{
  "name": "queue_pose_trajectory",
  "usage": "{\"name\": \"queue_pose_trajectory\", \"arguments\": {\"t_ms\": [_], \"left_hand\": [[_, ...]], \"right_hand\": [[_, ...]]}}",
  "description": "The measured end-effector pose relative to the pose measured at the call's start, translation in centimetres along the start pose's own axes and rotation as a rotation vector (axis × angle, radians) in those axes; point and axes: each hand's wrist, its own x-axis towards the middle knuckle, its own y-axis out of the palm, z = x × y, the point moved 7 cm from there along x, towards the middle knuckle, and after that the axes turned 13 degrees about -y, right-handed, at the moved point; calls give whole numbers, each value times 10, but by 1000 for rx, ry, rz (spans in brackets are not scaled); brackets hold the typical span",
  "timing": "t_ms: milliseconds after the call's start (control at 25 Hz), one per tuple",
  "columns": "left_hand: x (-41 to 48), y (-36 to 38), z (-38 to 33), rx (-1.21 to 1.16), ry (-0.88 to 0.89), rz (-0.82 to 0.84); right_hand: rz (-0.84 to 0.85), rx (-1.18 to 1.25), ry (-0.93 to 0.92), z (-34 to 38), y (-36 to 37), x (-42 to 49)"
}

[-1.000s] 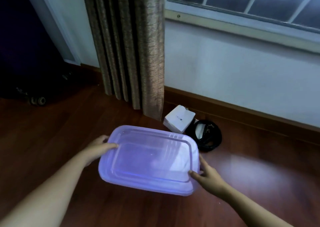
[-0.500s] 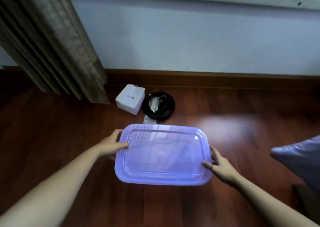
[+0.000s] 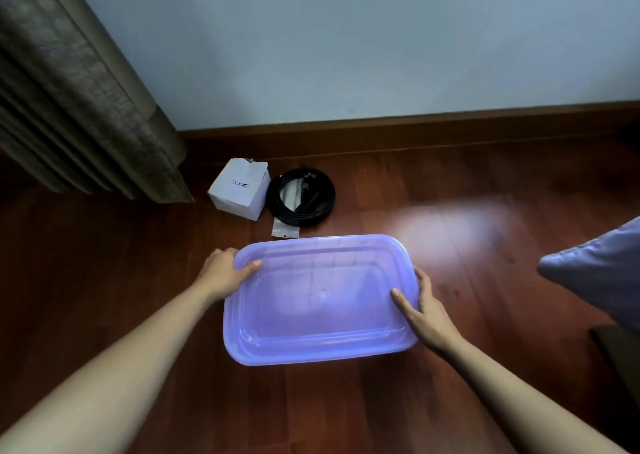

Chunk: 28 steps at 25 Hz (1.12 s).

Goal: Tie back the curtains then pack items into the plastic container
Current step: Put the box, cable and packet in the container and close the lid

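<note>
A translucent purple plastic container (image 3: pixel 318 297) with its lid on is low over the wooden floor, in the middle of the view. My left hand (image 3: pixel 225 273) grips its left edge, thumb on top. My right hand (image 3: pixel 424 310) grips its right edge the same way. Just beyond it on the floor lie a small white box (image 3: pixel 239 190), a coiled black cable (image 3: pixel 301 194) and a small clear packet (image 3: pixel 285 230). The brown curtain (image 3: pixel 76 100) hangs at the left, its hem at the floor.
A pale wall with a wooden skirting board (image 3: pixel 415 131) runs across the back. A grey cushion (image 3: pixel 602 270) juts in at the right edge, above a dark piece of furniture (image 3: pixel 620 356). A bright patch of light lies on the floor right of the cable.
My view has tilted down and swung right: the window has left the frame and the cushion has come in. The container, held in both hands, has levelled and sits lower, nearer the floor.
</note>
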Motion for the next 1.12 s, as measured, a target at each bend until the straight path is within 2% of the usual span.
{"name": "queue_pose_trajectory", "arguments": {"t_ms": [280,400,680,840,960,1120], "left_hand": [[6,-7,5,83,5,-1],[4,-12,6,44,10,-17],[-7,-13,-3,86,16,-125],[-18,-25,-9,7,22,-197],[-24,-40,-22,11,63,-266],[-34,-64,-44,-176,202,-333]], "right_hand": [[-61,-53,-19,-1,6,2],[-58,-66,-18,0,8,3],[-92,-106,-81,5,6,6],[-177,-55,-120,19,3,1],[-319,114,-119,29,-17,0],[-419,736,9,27,-52,11]]}}
